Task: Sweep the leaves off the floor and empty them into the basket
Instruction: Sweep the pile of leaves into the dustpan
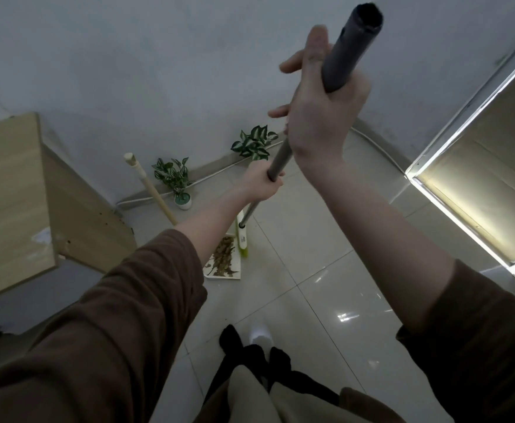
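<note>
I hold a long grey broom handle (346,50) with both hands. My right hand (320,117) grips it near the dark top end, close to the camera. My left hand (260,181) grips it lower down. The broom's green head (242,242) stands on the tiled floor at the edge of a white dustpan (234,271). A heap of dry brown leaves (222,257) lies in the dustpan. The dustpan's pale wooden handle (150,187) leans up to the left. No basket is in view.
A wooden cabinet (21,203) stands at the left. Two small potted plants (175,181) (254,141) sit by the wall, along a cable. A lit shelf unit (479,166) is at the right. My feet (259,340) are on the glossy tiles below.
</note>
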